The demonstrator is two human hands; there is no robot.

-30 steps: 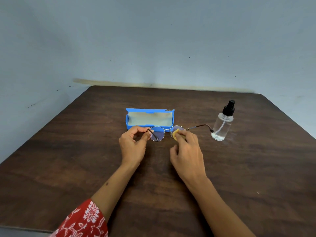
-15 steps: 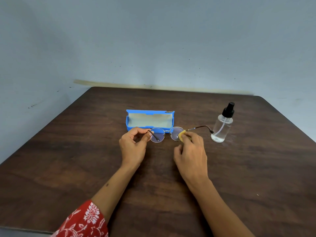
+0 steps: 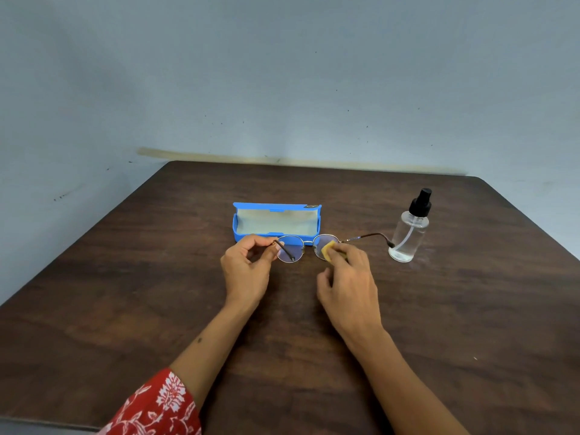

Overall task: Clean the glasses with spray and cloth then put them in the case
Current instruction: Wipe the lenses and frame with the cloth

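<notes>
Round thin-framed glasses [image 3: 293, 250] are held just above the table in front of the open blue case [image 3: 276, 221]. My left hand [image 3: 248, 268] pinches their left hinge, with that temple folded across the left lens. A small yellow cloth [image 3: 329, 249] is pressed on the right lens by the fingertips of my right hand [image 3: 348, 284]. The right temple sticks out to the right, its tip close to the clear spray bottle [image 3: 409, 230] with a black pump top.
The dark wooden table [image 3: 125, 293] meets a pale blue wall at the back. The case stands with its lid up and a pale lining showing. The bottle stands upright at the right, near the table's right edge.
My right hand and the cloth slid a little to the right across the right lens. The left hand kept its grip on the frame.
</notes>
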